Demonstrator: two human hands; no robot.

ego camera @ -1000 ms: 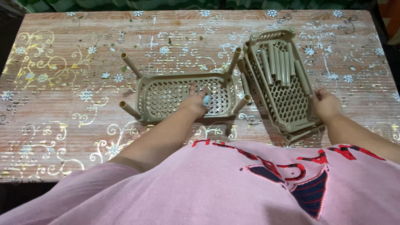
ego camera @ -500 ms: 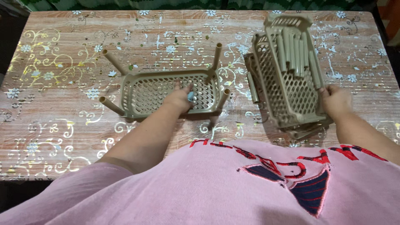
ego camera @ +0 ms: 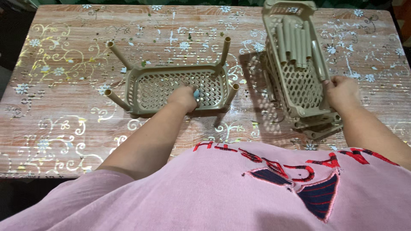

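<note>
One beige perforated plastic basket tier (ego camera: 177, 87) lies flat on the patterned table (ego camera: 64, 128), at about 10 o'clock from the person's chest. Four beige leg posts (ego camera: 225, 49) stand out of its corners, splayed outward and upward. Its latticed floor shows no contents other than the left hand.

The left hand (ego camera: 184, 97) rests inside this basket at its near long wall, toward the 5 o'clock corner. The fingers are curled down onto the lattice; whether they grip the wall or only press on it cannot be told.

A stack of matching beige basket tiers (ego camera: 299, 81) sits at about 1 o'clock, tipped up on its near end so the open face looks toward the camera. At least two nested tiers show at the bottom edge; the exact count cannot be told. Inside the topmost tier, at its 12 o'clock end, lies a bundle of loose beige tubes (ego camera: 293, 40), side by side and running lengthwise.

The right hand (ego camera: 341, 92) is closed on the 3 o'clock rim of the stack near its lower end, fingers wrapped over the edge.

The two containers stand apart, a strip of bare table between them.
</note>
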